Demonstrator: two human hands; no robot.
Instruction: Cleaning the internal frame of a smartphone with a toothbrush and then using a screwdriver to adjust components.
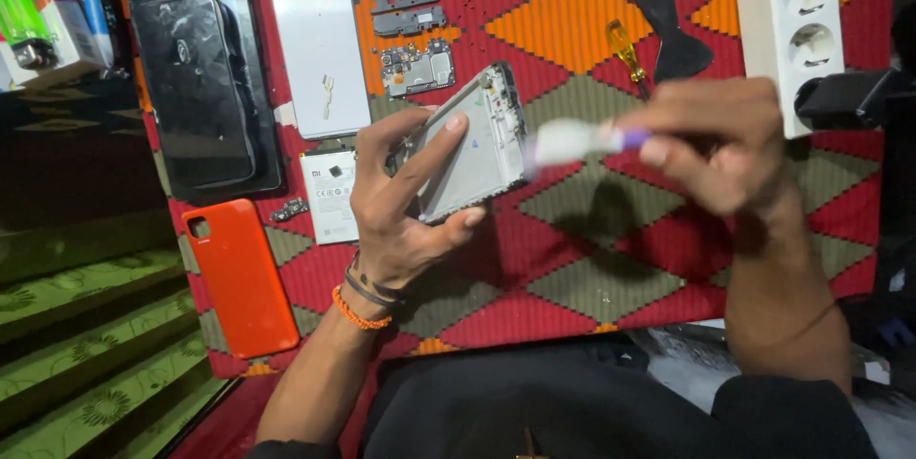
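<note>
Left hand [405, 206] clamps a stripped phone frame [472, 144] above the patterned cloth [572, 259]; right hand [720, 139] pinches a blurred white tube [572, 141] at its edge. Boards [417, 68], battery [328, 194] and screen [318, 44] lie removed; reassembly not begun.

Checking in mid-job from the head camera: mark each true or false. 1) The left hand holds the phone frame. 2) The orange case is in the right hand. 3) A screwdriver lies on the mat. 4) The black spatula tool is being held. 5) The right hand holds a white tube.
1) True: the left hand grips the phone frame.
2) False: the orange case lies on the mat, untouched.
3) True: the screwdriver lies on the mat.
4) False: the black spatula tool lies on the mat.
5) True: the right hand holds the white tube, blurred.
</note>
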